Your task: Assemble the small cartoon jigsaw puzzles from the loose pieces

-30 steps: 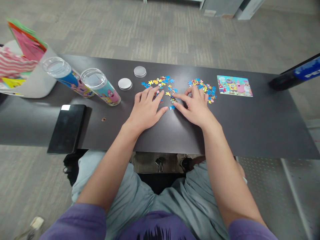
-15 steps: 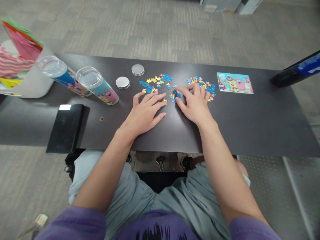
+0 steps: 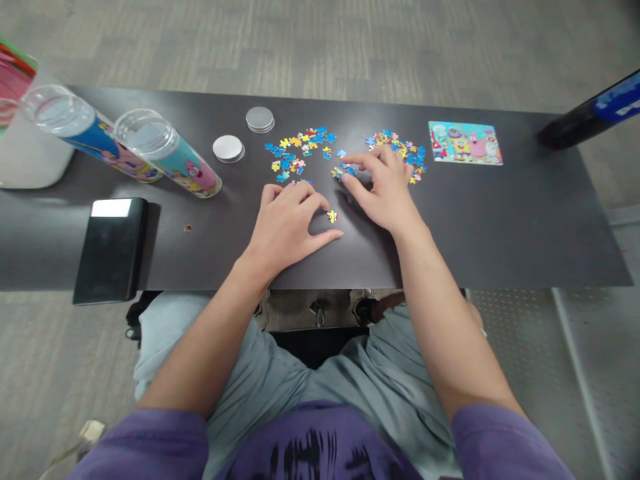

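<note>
Small jigsaw pieces lie in a left pile (image 3: 290, 162) and a right pile (image 3: 416, 157) on the dark table (image 3: 520, 227). My left hand (image 3: 287, 223) rests below the left pile with fingers apart, its index fingertip beside a yellow piece (image 3: 333, 217). My right hand (image 3: 384, 187) is between the piles, thumb and index finger spread around a few blue pieces (image 3: 345, 171), touching them; its other fingers reach the edge of the right pile. A colourful cartoon picture card (image 3: 465, 143) lies flat to the right of the pieces.
Two clear-lidded cartoon tubes (image 3: 193, 167) lean at the left, near round white lids (image 3: 229, 148) and silver lids (image 3: 260, 119). A black device (image 3: 111, 250) overlaps the front left edge. A white bin (image 3: 35, 153) stands far left, a dark cylinder (image 3: 565, 132) at the right.
The view has shifted slightly. A yellow piece has come away from the left pile towards me, beside my left index finger. My left thumb and index finger are wider apart.
</note>
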